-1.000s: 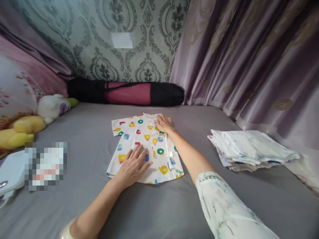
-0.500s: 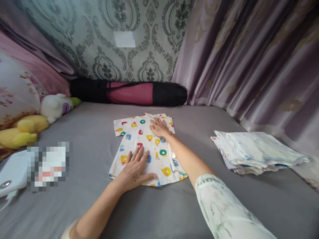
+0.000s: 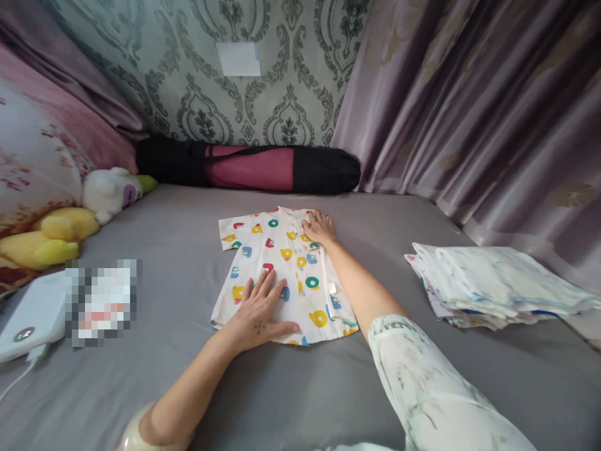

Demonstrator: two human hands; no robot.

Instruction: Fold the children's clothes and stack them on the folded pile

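A small white child's shirt printed with bright shapes lies flat on the grey bed sheet. My left hand rests open and flat on the shirt's lower hem, fingers spread. My right hand lies open on the shirt's upper right shoulder, where one side is folded inward. Neither hand holds anything.
A stack of folded light clothes sits to the right by the purple curtain. A black and pink rolled bag lies along the wall. Plush toys and a white device are at the left.
My right hand slid from the shirt's upper middle back out to its upper right edge. My left hand stayed flat on the hem. The view shifted slightly.
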